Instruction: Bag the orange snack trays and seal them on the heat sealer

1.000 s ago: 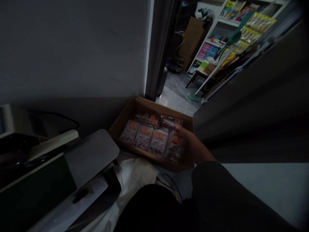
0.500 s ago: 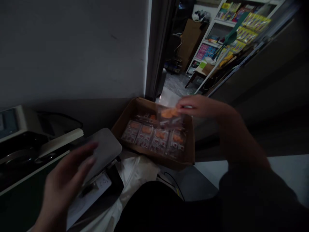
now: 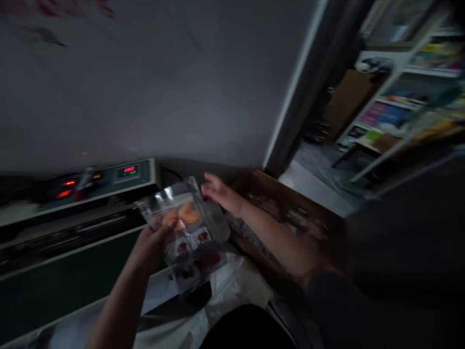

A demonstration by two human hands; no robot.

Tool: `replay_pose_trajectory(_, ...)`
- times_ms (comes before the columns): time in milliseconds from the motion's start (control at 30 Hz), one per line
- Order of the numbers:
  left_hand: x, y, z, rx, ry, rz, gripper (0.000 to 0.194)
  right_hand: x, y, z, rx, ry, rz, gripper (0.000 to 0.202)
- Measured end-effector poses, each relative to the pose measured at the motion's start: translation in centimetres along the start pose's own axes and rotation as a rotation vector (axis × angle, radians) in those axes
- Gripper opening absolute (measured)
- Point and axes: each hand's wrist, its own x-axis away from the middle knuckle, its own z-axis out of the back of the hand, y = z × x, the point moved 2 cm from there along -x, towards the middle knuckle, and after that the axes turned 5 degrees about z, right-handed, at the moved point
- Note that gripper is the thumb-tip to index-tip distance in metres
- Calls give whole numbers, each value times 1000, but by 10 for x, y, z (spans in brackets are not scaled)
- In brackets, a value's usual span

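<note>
Packet (image 3: 194,235), clear plastic: left hand (image 3: 151,242) is clamping its left side; right hand (image 3: 222,192), empty, is hovering beside its corner.

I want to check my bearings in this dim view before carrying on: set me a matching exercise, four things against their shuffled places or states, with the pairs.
Things
1. Clear rectangular plastic packet with orange shapes inside
2. Brown rectangular cardboard box
3. Grey-teal rectangular control panel
4. Flat dark-green surface

Places or states
A. Showing lit red digits
B. Partly hidden behind the right forearm
C. At the lower left of the picture
D. Gripped by the left hand

Pairs: 1-D; 2-B; 3-A; 4-C
</note>
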Motion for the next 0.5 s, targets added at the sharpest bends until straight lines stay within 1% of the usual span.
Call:
replay_pose_trajectory(33,-3,-5,9,16,3,10,62,5,28,-17,-109,-36,-99,45)
replay_pose_trajectory(67,-6,-10,17,38,14,9,63,10,51,-33,-162,-16,-156,42)
replay_pose_trajectory(100,-9,-14,24,69,38,3,63,16,68,-45,-165,26,-180,40)
replay_pose_trajectory(133,-12,-17,31,106,80,-8,63,21,80,-55,-147,79,-175,40)
replay_pose_trajectory(167,-15,-20,37,144,139,-25,63,26,87,-62,-113,131,-146,42)
replay_pose_trajectory(200,-17,-23,43,176,211,-42,63,29,90,-66,-75,168,-106,47)
replay_pose_trajectory(267,-21,-27,54,194,348,-57,60,33,90,-70,-10,186,-25,60)
replay_pose_trajectory(300,-23,-29,59,174,394,-58,57,33,89,-70,25,179,12,61)
replay_pose_trajectory(367,-28,-30,67,97,439,-65,52,34,89,-69,121,164,88,52)
replay_pose_trajectory(433,-32,-28,72,-80,481,-103,46,35,91,-68,212,165,147,41)
replay_pose_trajectory(500,-36,-24,75,-324,564,-179,41,36,96,-69,278,181,176,38)
